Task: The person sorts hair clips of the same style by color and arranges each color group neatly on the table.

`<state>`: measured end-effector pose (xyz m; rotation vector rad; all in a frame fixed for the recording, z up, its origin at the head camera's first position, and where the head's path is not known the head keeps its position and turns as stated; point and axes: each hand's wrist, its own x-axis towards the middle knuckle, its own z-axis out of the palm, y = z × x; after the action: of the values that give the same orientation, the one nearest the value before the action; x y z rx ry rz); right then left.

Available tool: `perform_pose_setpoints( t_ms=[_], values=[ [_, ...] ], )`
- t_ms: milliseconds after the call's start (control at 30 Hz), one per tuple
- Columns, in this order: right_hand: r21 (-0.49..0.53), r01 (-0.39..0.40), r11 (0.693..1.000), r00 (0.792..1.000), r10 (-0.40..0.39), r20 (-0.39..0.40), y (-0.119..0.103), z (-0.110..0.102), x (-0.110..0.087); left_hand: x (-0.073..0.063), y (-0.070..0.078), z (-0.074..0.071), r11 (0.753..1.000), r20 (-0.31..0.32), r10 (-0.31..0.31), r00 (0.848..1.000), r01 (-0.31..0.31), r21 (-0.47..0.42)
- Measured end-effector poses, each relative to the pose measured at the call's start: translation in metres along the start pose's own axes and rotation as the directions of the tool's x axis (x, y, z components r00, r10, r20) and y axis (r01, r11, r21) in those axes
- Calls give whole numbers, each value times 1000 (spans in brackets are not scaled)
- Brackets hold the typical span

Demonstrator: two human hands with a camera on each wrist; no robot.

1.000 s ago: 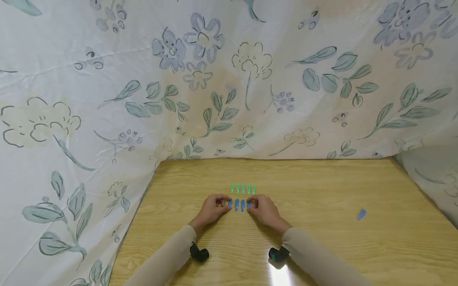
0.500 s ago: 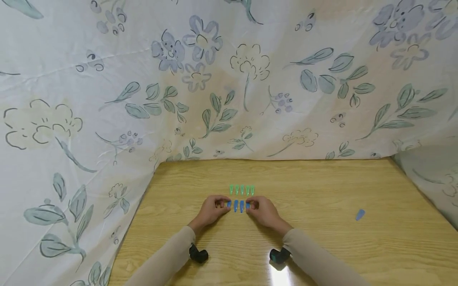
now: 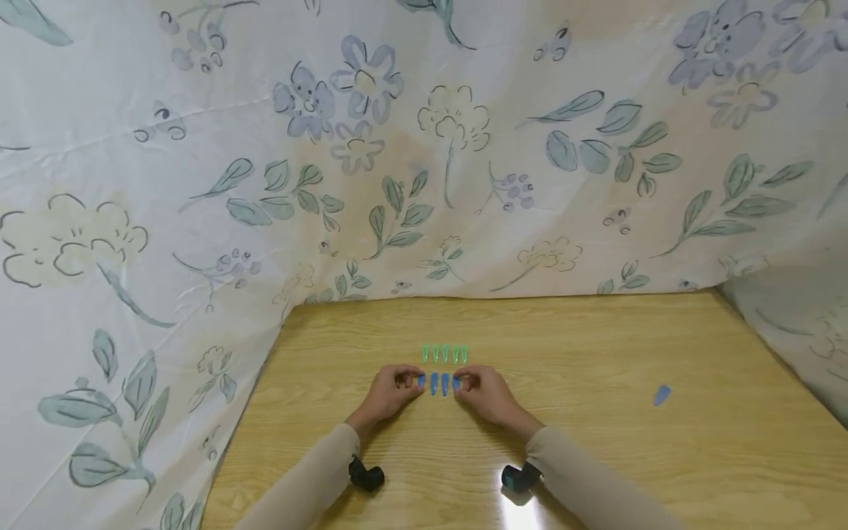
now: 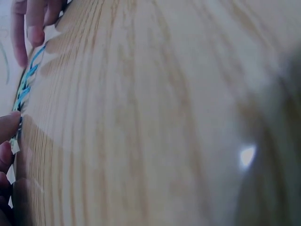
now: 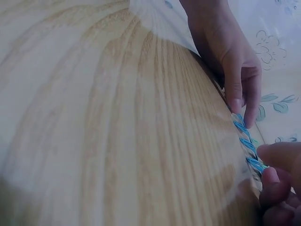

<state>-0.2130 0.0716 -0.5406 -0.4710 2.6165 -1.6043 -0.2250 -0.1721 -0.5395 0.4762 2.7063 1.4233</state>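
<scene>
Blue snap hair clips lie in a short row on the wooden table, two of them, the left middle clip (image 3: 433, 383) and the right middle clip (image 3: 445, 384), between my hands. My left hand (image 3: 394, 388) pinches the blue clip (image 3: 421, 381) at the row's left end between thumb and fingertip. At the right end, my right hand (image 3: 486, 392) holds another blue clip (image 3: 456, 383) the same way, its fingers partly covering it. Just beyond runs a row of several green hair clips (image 3: 445, 354). The right wrist view shows blue clips (image 5: 247, 143) between both hands' fingers.
Apart from the rows, a single blue clip (image 3: 662, 395) lies on the right part of the table (image 3: 563, 456). Floral fabric (image 3: 397, 221) hangs behind the table and along both sides. A black wrist camera (image 3: 366, 475) is strapped to each forearm.
The hands stay at the two ends of the blue row with hardly any movement; the right fingers shift slightly, showing more of their clip. The head view drifts a little.
</scene>
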Motion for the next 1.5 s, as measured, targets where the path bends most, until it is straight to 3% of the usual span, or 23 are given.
perform_pose_setpoints(
  t_ms=[267, 567, 1167, 1500],
  values=[
    [119, 39, 992, 995, -50, 90, 2, -10, -5, -4, -3, -1, 1000, 14, -18, 1000, 18, 0],
    [241, -16, 970, 990, -18, 138, 1, -38, -21, 2, 0, -3, 999, 9, -35, 999, 35, 22],
    [167, -65, 984, 998, 60, 36, 12, -104, -61, 1, -2, -4, 999, 17, -30, 999, 30, -15],
    [57, -76, 995, 997, 78, -25, 30, -134, -81, -2, -1, -6, 1000, 30, -29, 999, 30, -3]
  ],
)
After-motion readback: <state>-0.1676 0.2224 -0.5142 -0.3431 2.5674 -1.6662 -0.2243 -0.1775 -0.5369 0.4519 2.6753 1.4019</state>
